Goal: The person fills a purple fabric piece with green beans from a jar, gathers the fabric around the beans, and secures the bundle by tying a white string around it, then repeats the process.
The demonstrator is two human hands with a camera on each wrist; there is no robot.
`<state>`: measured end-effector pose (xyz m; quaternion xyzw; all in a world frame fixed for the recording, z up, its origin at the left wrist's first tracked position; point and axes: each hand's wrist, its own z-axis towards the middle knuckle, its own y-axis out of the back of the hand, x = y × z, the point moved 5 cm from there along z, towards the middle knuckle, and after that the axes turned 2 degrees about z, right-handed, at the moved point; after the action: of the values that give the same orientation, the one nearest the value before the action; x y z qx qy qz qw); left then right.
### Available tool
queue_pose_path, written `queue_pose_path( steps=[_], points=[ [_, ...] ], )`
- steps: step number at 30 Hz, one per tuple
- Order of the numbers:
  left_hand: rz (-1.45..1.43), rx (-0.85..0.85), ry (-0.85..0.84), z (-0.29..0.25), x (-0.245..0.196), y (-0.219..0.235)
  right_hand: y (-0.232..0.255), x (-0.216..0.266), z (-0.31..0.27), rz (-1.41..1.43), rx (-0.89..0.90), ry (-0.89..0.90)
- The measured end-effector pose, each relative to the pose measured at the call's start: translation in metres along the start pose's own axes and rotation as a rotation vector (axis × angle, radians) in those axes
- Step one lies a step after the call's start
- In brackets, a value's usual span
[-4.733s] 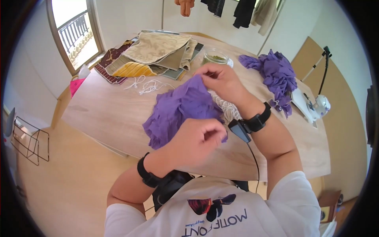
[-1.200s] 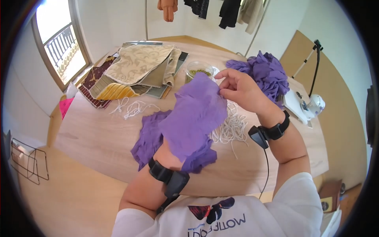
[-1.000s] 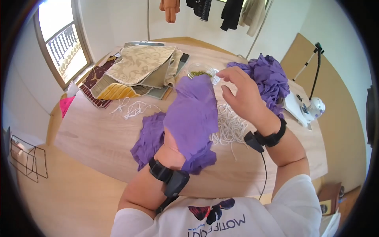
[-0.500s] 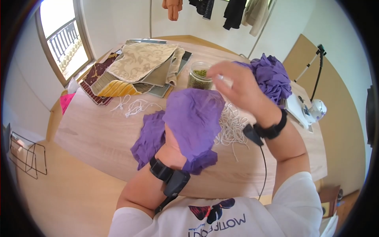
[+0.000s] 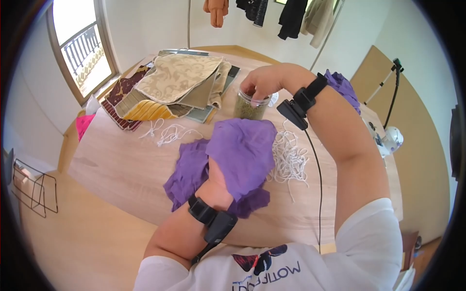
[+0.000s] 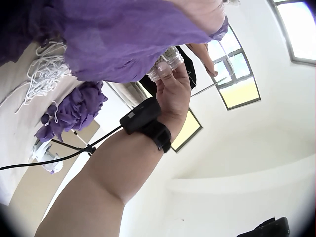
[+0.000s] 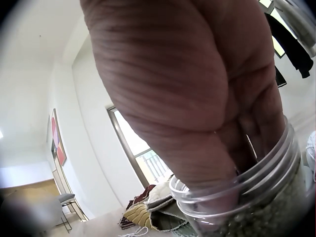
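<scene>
My right hand (image 5: 266, 82) dips into a clear jar (image 5: 251, 109) of small green beans (image 7: 266, 217). Its thumb and fingers point down past the threaded rim, apart from each other, as the right wrist view shows. A purple cloth (image 5: 242, 145) lies draped over my left hand (image 5: 217, 177), held above the table. The cloth hides my left fingers; only the back of that hand near the wrist shows. More of the purple fabric (image 5: 187, 169) spreads on the table beneath.
White cord (image 5: 291, 157) lies tangled right of the cloth, and shorter white strings (image 5: 172, 133) lie to its left. A fabric sample stack (image 5: 179, 77) sits at the back left. Another purple bundle (image 5: 342, 89) is at the back right, near a white device (image 5: 391, 138).
My right hand has left the cloth's edge and moved forward and left into the jar. My left hand has come under the cloth, which drapes over it, and has stayed nearly still since.
</scene>
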<state>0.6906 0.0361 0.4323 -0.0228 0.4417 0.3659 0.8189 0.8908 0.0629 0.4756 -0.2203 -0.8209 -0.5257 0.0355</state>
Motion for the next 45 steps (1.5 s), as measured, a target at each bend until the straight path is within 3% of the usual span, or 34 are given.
queue_pose_path(
  steps=[7,13,22,28,40,45],
  points=[
    [-0.011,-0.041,-0.022,0.003,-0.005,0.004,-0.001,0.008,-0.001,-0.176,-0.171,0.021],
    [-0.052,-0.021,0.004,0.002,-0.005,0.005,-0.001,-0.002,0.0,-0.066,-0.268,0.076],
    [-0.024,-0.036,-0.024,0.0,-0.003,0.004,0.004,0.0,-0.006,0.131,-0.234,-0.03],
    [-0.055,-0.057,-0.022,0.002,-0.005,0.002,0.008,-0.014,-0.002,0.406,-0.166,-0.029],
    [-0.077,-0.1,0.007,0.0,0.008,-0.001,0.014,-0.015,-0.008,0.44,-0.151,-0.04],
    [-0.069,-0.085,-0.003,-0.003,0.007,0.0,0.028,0.016,-0.031,0.419,-0.164,0.0]
  ],
)
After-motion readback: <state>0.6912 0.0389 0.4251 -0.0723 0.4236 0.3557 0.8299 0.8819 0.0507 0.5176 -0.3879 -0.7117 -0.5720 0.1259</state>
